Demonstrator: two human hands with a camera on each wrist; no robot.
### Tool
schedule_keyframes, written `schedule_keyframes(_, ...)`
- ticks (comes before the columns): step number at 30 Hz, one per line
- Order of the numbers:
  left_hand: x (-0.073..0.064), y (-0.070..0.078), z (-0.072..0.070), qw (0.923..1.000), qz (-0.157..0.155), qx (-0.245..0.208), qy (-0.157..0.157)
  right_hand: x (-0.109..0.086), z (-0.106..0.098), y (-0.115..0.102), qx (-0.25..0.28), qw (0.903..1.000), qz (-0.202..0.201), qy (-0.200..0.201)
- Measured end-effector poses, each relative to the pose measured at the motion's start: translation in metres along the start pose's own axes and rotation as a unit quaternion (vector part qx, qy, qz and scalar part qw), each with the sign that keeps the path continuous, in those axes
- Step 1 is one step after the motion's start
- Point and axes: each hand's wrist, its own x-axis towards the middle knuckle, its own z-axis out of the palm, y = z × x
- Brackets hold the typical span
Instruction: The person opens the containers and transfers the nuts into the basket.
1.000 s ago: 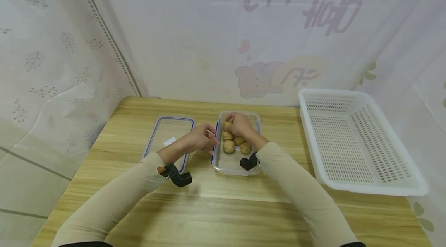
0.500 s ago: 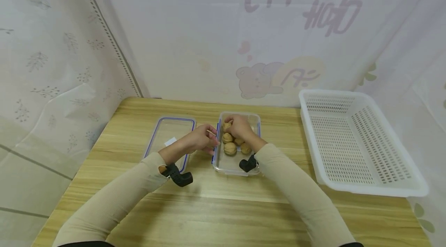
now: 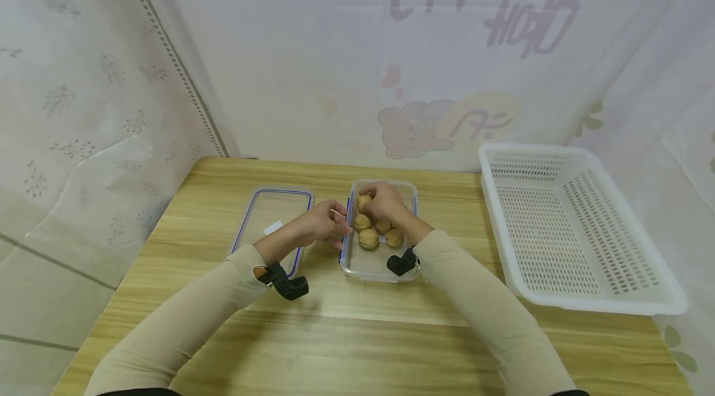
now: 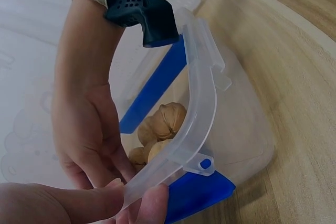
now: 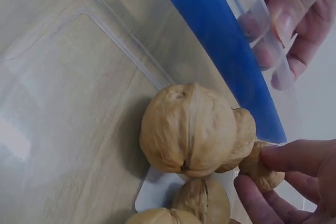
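Observation:
A clear plastic food container [image 3: 371,276] with blue-edged sides holds several walnuts [image 3: 368,239]. My left hand [image 3: 324,222] pinches its left edge, thumb on one face and fingertips on the other, as the left wrist view shows. Inside, my right hand [image 3: 386,200] grips a walnut [image 5: 261,169] between thumb and fingers at the far left corner. Other walnuts lie close by; a large walnut [image 5: 189,129] stands out in the right wrist view. Part of the container's far end is hidden behind my right hand.
The container's lid [image 3: 279,207], with a blue seal and a white label [image 3: 273,227], lies on the table to the left, partly under my left forearm. A white perforated plastic basket [image 3: 603,304] stands at the right. A printed curtain [image 3: 313,73] hangs behind the wooden table [image 3: 335,346].
Both hands stay nearly in place, left at the container's edge and right around the walnut. One walnut just below my right fingertips has shifted slightly left.

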Motion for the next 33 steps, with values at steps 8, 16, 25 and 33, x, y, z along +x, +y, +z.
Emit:
schedule_keyframes(8, 0.000, 0.000, -0.001, 1.0000, -0.003, -0.002, -0.001, -0.007, -0.013, 0.001, 0.046, 0.9989, -0.004, -0.004)
schedule_keyframes(16, -0.001, 0.001, -0.003, 1.0000, -0.004, 0.003, -0.006, -0.016, -0.034, -0.006, 0.041, 0.9979, -0.035, -0.037)
schedule_keyframes(25, 0.001, 0.001, -0.003, 0.9999, -0.005, 0.004, -0.015, -0.027, -0.066, -0.011, 0.102, 0.9873, -0.108, -0.057)
schedule_keyframes(33, 0.001, 0.001, -0.003, 0.9999, -0.006, 0.003, -0.015, -0.042, -0.100, -0.016, 0.101, 0.9868, -0.107, -0.068)
